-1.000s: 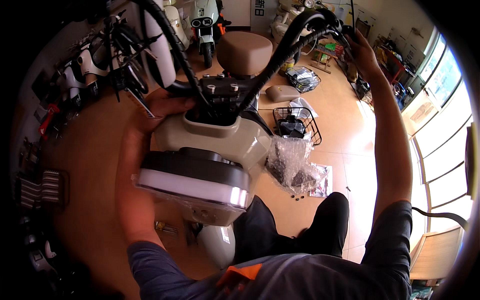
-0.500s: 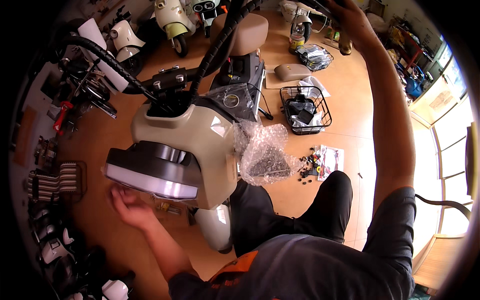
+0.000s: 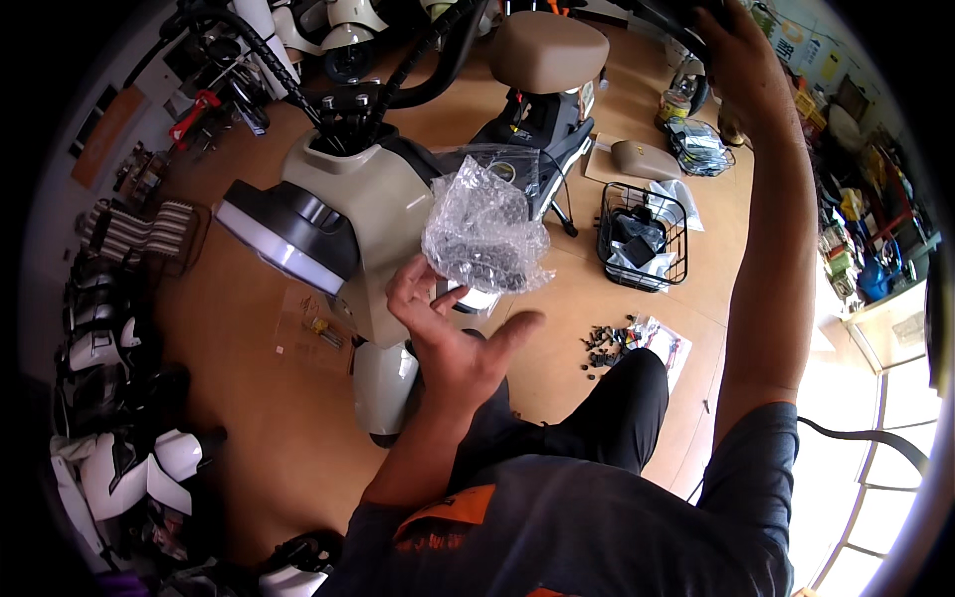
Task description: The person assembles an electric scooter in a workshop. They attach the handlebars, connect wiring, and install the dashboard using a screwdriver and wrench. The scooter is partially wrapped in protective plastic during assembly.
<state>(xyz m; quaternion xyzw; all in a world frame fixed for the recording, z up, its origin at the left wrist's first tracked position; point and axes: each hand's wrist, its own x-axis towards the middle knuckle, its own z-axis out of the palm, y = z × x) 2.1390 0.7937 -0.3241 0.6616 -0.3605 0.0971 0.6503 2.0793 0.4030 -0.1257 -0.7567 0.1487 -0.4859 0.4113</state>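
A beige scooter (image 3: 343,199) stands before me, its black headlight housing (image 3: 298,221) with a pale lens strip at the left front. Bubble wrap (image 3: 485,234) bulges from the near side of its front, around something I cannot make out. Just below the wrap my left hand (image 3: 448,343) is open, thumb stretched out and fingertips at the wrap's lower left edge; whether they touch cannot be told. High at the right, my right hand (image 3: 748,75) is closed around the dark end of the handlebar (image 3: 686,22), partly cut off by the picture's edge.
On the floor to the right are a black wire basket (image 3: 642,284) with bagged parts, a brown pad (image 3: 645,159), and small black parts (image 3: 607,345) beside a printed sheet. A brown seat (image 3: 549,52) tops the scooter. Scooter parts (image 3: 95,343) line the left side.
My left hand has moved from under the headlight rightward to the bubble wrap. The view has shifted, and the front has turned somewhat. My right hand stays on the handlebar.
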